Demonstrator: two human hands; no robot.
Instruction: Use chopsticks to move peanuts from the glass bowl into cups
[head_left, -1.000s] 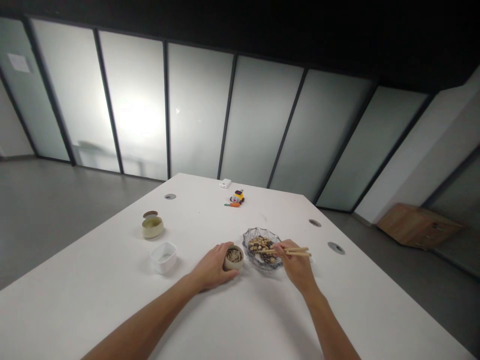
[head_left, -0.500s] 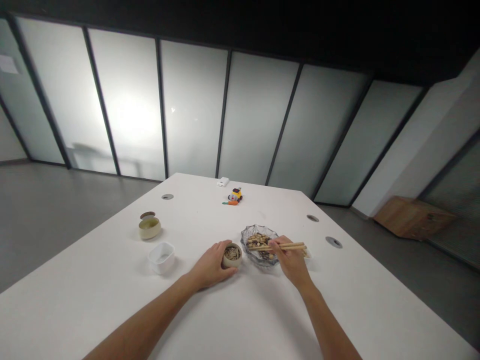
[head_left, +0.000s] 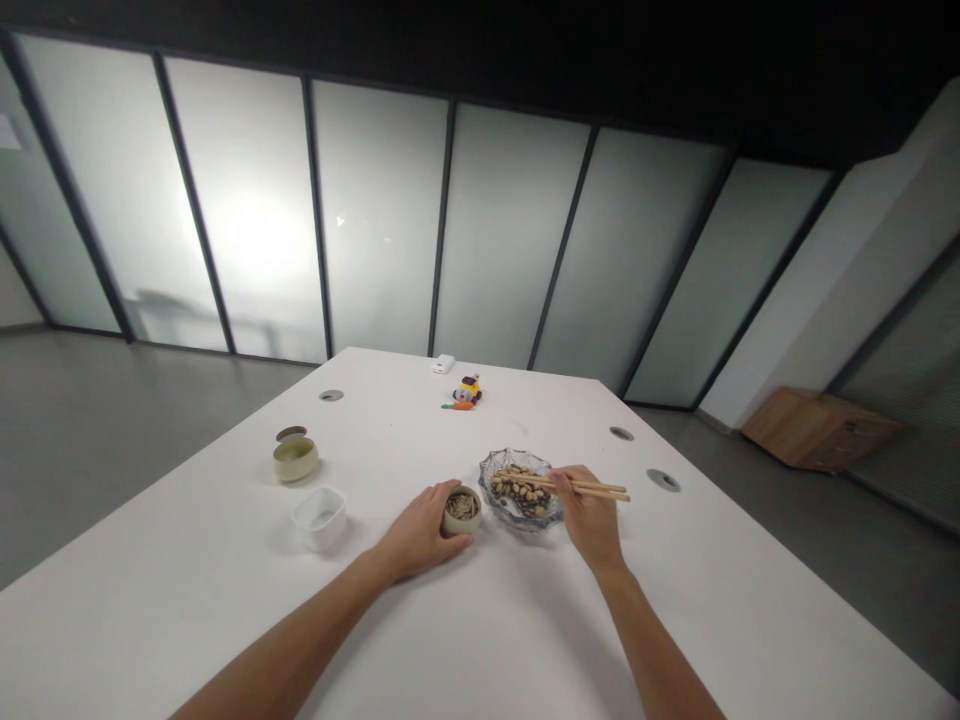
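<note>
My left hand (head_left: 421, 532) is wrapped round the left side of a small pale cup (head_left: 466, 528), which stands on the white table. Striped seeds (head_left: 462, 506) that look like sunflower seeds fill the cup. In my right hand (head_left: 592, 520) is a pair of wooden chopsticks (head_left: 592, 488), pointing left. Their tips are over a scalloped glass bowl (head_left: 555, 512) to the right of the cup. Mixed nuts and dark seeds (head_left: 529, 493) lie in the bowl. Whether the tips pinch a piece, I cannot tell.
To the left stand a square white container (head_left: 320, 522) and an olive-green bowl (head_left: 295, 461) with a round lid (head_left: 292, 434) behind it. A yellow toy truck (head_left: 469, 389), an orange toy carrot (head_left: 459, 406) and a white box (head_left: 443, 364) are farther back. Cable holes (head_left: 664, 480) sit in the tabletop.
My right hand has shifted slightly right and up with the chopsticks, whose tips have moved within the bowl area. A white container behind that hand is now mostly hidden. My left hand stays on the cup.
</note>
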